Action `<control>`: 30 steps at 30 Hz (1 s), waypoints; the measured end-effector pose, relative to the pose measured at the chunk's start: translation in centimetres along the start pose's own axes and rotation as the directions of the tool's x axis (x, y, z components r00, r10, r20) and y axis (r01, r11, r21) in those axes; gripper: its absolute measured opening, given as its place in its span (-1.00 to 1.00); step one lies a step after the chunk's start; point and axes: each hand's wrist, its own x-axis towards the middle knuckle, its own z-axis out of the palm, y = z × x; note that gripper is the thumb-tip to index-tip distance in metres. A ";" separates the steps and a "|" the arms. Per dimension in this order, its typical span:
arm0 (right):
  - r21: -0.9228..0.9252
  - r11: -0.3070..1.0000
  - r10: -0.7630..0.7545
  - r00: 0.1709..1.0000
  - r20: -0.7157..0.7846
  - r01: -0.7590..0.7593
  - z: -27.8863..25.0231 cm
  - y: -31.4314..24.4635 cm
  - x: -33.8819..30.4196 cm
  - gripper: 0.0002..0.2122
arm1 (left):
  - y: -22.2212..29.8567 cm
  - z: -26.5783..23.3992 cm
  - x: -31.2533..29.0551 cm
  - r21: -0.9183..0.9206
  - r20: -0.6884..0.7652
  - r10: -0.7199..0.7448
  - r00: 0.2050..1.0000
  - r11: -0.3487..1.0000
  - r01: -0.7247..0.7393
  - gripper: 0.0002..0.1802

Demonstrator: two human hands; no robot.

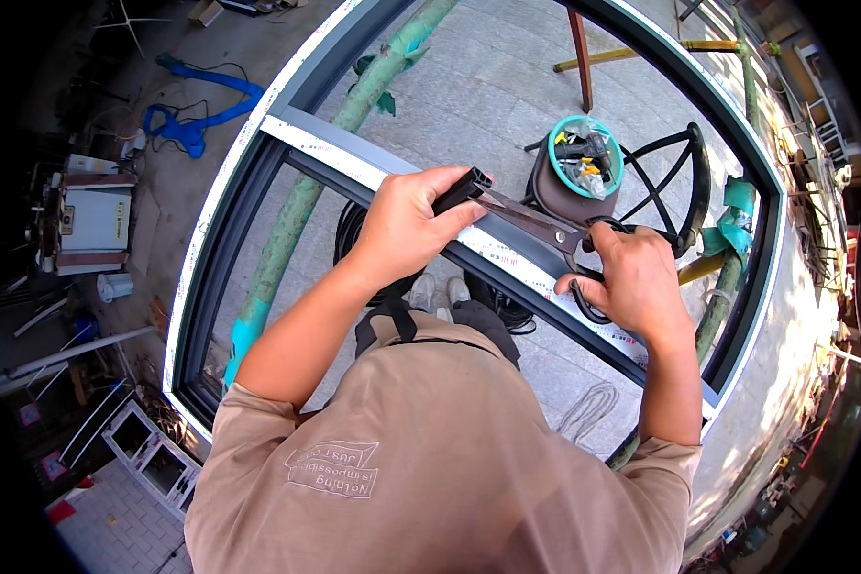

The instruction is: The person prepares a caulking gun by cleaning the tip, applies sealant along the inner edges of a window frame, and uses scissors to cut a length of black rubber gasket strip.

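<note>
Between the thumb and fingers of my left hand (414,218) is the end of a black rubber-like strip (463,191). My right hand (633,273) grips a pair of scissors (536,223) by its dark handles. The scissor blades point left, and their tips meet the strip's end just beyond my left fingers. Whether the blades are cutting into it, I cannot tell. Both hands are above the crossbar (330,156) of a large window frame, which is dark grey with white protective film. How far the strip runs under my palm is hidden.
Green poles (282,234) taped in teal run under the frame. Beyond the crossbar, a teal-rimmed tub (617,173) of tools and small parts rests on a stool with a black curved back (695,187). Coiled black strip lies by my feet, and a pale rope (588,409) on the floor.
</note>
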 end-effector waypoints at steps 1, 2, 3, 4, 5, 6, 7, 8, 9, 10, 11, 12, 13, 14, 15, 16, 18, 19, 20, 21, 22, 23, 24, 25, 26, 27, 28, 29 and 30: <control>0.010 1.000 0.011 1.000 0.016 -0.011 0.1 -0.1 0.0 -0.30 | 0.0 0.1 -0.2 -0.007 -0.020 0.001 1.000 1.000 -0.001 -0.67; 0.004 1.000 0.009 1.000 0.012 -0.009 0.2 -0.2 0.0 -0.30 | -0.1 0.1 -0.3 -0.005 -0.033 -0.004 0.999 1.000 0.004 -0.67; -0.005 1.000 0.012 1.000 0.008 -0.012 0.2 -0.3 0.0 -0.30 | 0.0 0.2 -0.3 -0.006 -0.040 -0.006 0.999 1.000 0.005 -0.68; -0.013 1.000 0.016 1.000 0.004 -0.016 0.2 -0.3 -0.1 -0.31 | 0.1 0.2 -0.3 -0.007 -0.048 -0.007 0.999 1.000 0.007 -0.68; -0.016 1.000 0.014 1.000 -0.004 -0.015 0.1 -0.4 -0.2 -0.31 | 0.1 0.3 -0.3 -0.006 -0.051 0.000 0.999 1.000 0.000 -0.68; -0.016 1.000 0.010 1.000 -0.013 -0.011 0.1 -0.6 -0.3 -0.31 | 0.1 0.3 -0.3 -0.002 -0.056 0.007 0.998 1.000 -0.007 -0.68; -0.017 1.000 0.006 1.000 -0.022 -0.007 0.0 -0.6 -0.3 -0.32 | 0.1 0.4 -0.3 0.002 -0.062 0.014 0.998 1.000 -0.014 -0.68; -0.020 1.000 0.007 0.999 -0.032 -0.008 -0.1 -0.7 -0.4 -0.33 | 0.1 0.4 -0.3 0.008 -0.062 0.024 0.998 1.000 -0.024 -0.68; -0.022 1.000 0.008 0.999 -0.042 -0.009 -0.2 -0.8 -0.5 -0.35 | -0.1 0.5 -0.3 0.015 -0.062 0.034 0.997 0.999 -0.033 -0.68; -0.023 1.000 0.008 0.999 -0.052 -0.009 -0.3 -0.9 -0.6 -0.36 | -0.2 0.5 -0.4 0.022 -0.063 0.044 0.997 0.999 -0.043 -0.68; -0.020 1.000 0.006 0.998 -0.063 -0.008 -0.4 -1.0 -0.6 -0.36 | -0.1 0.4 -0.3 0.032 -0.059 0.043 0.997 0.999 -0.041 -0.68; -0.017 1.000 0.006 0.997 -0.073 -0.008 -0.4 -1.0 -0.7 -0.36 | 0.0 0.4 -0.3 0.041 -0.054 0.041 0.998 0.998 -0.039 -0.68; -0.014 1.000 0.006 0.997 -0.082 -0.008 -0.4 -1.0 -0.7 -0.36 | 0.0 0.3 -0.3 0.049 -0.049 0.039 0.998 0.998 -0.037 -0.67; -0.021 1.000 0.011 0.997 -0.072 -0.012 -0.4 -1.1 -0.7 -0.36 | 0.0 0.4 -0.4 0.056 -0.051 0.045 0.998 0.998 -0.042 -0.67; -0.028 0.999 0.015 0.998 -0.063 -0.017 -0.5 -1.3 -0.5 -0.36 | -0.1 0.4 -0.4 0.064 -0.053 0.053 0.997 0.997 -0.050 -0.67; -0.036 0.999 0.020 0.998 -0.054 -0.022 -0.5 -1.4 -0.5 -0.36 | -0.1 0.4 -0.4 0.072 -0.055 0.061 0.997 0.996 -0.057 -0.67; -0.029 0.998 0.048 0.998 -0.027 -0.049 -0.5 -1.5 -0.6 -0.35 | 0.0 0.4 -0.4 0.082 -0.048 0.055 0.997 0.995 -0.051 -0.67; -0.025 0.998 0.062 0.998 -0.014 -0.062 -0.5 -1.5 -0.6 -0.35 | 0.1 0.3 -0.4 0.087 -0.045 0.052 0.998 0.995 -0.048 -0.66; -0.038 0.998 0.050 0.999 -0.021 -0.051 -0.5 -1.6 -0.7 -0.35 | 0.0 0.4 -0.4 0.081 -0.048 0.065 0.997 0.995 -0.061 -0.66; -0.051 0.998 0.037 0.999 -0.028 -0.038 -0.6 -1.6 -0.7 -0.35 | -0.1 0.4 -0.4 0.075 -0.052 0.077 0.996 0.995 -0.073 -0.66; -0.063 0.998 0.024 0.999 -0.034 -0.026 -0.7 -1.7 -0.7 -0.35 | -0.1 0.5 -0.4 0.069 -0.056 0.089 0.994 0.994 -0.085 -0.66; -0.062 0.998 0.024 0.999 -0.041 -0.026 -0.7 -1.7 -0.7 -0.36 | -0.1 0.4 -0.5 0.079 -0.054 0.088 0.995 0.993 -0.083 -0.66; -0.061 0.998 0.024 0.999 -0.048 -0.026 -0.8 -1.5 -0.8 -0.36 | -0.1 0.4 -0.5 0.090 -0.052 0.087 0.995 0.993 -0.082 -0.67; -0.060 0.998 0.023 0.998 -0.056 -0.027 -0.9 -1.4 -0.8 -0.37 | -0.1 0.4 -0.5 0.100 -0.050 0.087 0.995 0.992 -0.081 -0.67; -0.055 0.998 0.034 0.998 -0.046 -0.036 -1.0 -1.5 -0.8 -0.36 | -0.1 0.4 -0.4 0.104 -0.048 0.084 0.995 0.991 -0.078 -0.66; -0.050 0.998 0.046 0.998 -0.036 -0.048 -1.1 -1.6 -0.8 -0.35 | -0.1 0.4 -0.4 0.107 -0.044 0.081 0.996 0.991 -0.076 -0.66; -0.044 0.997 0.058 0.998 -0.025 -0.059 -1.2 -1.7 -0.8 -0.34 | -0.2 0.4 -0.3 0.110 -0.040 0.079 0.996 0.991 -0.074 -0.66; -0.049 0.997 0.056 0.998 -0.022 -0.057 -1.2 -1.8 -0.8 -0.34 | -0.1 0.4 -0.4 0.115 -0.041 0.077 0.996 0.991 -0.072 -0.66; -0.054 0.997 0.053 0.998 -0.019 -0.054 -1.1 -1.9 -0.7 -0.34 | 0.0 0.4 -0.4 0.119 -0.042 0.075 0.996 0.990 -0.070 -0.65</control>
